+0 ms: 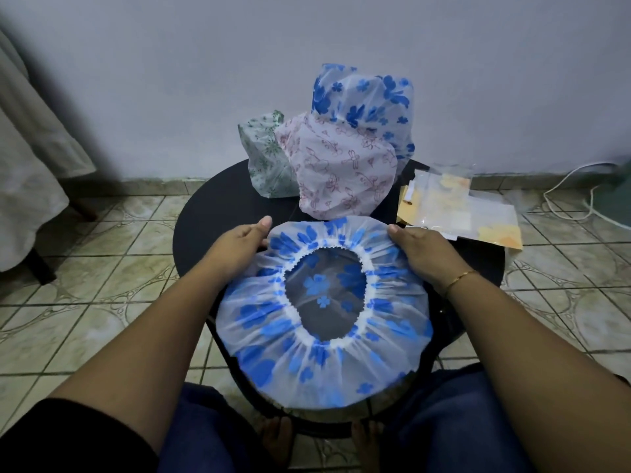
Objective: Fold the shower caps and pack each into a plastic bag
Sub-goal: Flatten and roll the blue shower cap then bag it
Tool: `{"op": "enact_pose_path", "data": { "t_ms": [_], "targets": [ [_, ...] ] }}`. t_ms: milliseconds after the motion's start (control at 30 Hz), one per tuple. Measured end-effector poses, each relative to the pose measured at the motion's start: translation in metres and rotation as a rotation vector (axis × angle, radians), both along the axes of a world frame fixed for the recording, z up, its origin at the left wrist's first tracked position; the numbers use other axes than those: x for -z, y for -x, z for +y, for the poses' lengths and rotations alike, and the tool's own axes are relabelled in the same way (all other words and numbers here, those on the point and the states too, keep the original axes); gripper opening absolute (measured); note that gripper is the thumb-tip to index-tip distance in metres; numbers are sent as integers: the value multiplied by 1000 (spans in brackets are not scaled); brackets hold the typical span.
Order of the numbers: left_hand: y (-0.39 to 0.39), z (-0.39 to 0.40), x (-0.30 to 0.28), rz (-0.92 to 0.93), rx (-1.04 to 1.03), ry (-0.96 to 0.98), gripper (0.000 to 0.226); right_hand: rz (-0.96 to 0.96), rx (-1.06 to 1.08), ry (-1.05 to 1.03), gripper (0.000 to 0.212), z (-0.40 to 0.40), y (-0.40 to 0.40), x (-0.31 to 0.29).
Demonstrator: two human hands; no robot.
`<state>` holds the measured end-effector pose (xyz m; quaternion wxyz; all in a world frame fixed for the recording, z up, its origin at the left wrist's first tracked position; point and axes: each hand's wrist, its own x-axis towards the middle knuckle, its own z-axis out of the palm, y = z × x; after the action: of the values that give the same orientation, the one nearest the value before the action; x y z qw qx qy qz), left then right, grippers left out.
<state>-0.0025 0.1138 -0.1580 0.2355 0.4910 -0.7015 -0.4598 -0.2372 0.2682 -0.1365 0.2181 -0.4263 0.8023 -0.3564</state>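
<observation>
Cap (324,336), blue-flowered, lies opening-up on the table (205,213); left hand (239,244) and right hand (423,250) pinch its far edge. Bags (457,206) lie right; no legible writing.

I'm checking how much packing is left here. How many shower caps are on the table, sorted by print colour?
Blue flower print: 2, the flat cap held at its far edge by the left hand and right hand, and the standing cap at the back
Pink print: 1, pink cap
Green print: 1, green cap
Total: 4
</observation>
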Motion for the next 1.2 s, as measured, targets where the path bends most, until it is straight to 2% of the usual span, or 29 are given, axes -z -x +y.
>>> {"op": "enact_pose_path", "data": {
  "t_ms": [100, 167, 233, 333, 533, 667, 833, 933, 1000, 1133, 1200],
  "targets": [
    [5, 4, -1, -93, 69, 2, 50, -53, -42, -33, 60, 3, -4, -5],
    [4, 6, -1, -153, 97, -6, 39, -82, -36, -41, 63, 7, -3, -6],
    [1, 5, -2, -164, 62, 0, 36, -120, 2, -75, 64, 14, 0, -8],
    [-9, 1, -5, -189, -39, 57, 37, -97, 61, -254, 70, 23, 6, -13],
    [-34, -4, -12, -453, -116, 172, 35, -211, -14, -447, 75, 39, 10, -16],
    [-49, -1, -18, -503, -86, 88, 31, -325, -81, -507, 69, 41, 11, -18],
    [-61, 8, -27, -532, 32, -88, 6, -468, -186, -449, 27, 39, 1, -18],
    [-59, 15, -30, -549, 58, -113, 12, -383, -121, -406, 15, 33, -3, -11],
    [-56, 15, -30, -510, 16, -120, 27, -379, -1, -302, 15, 29, 2, -5],
    [-44, 14, -25, -453, -86, -36, 58, -543, 184, -20, 51, 23, 6, -5],
    [-38, 13, -21, -424, -96, -15, 67, -579, 199, 10, 53, 25, 3, -9]
  ]
}}
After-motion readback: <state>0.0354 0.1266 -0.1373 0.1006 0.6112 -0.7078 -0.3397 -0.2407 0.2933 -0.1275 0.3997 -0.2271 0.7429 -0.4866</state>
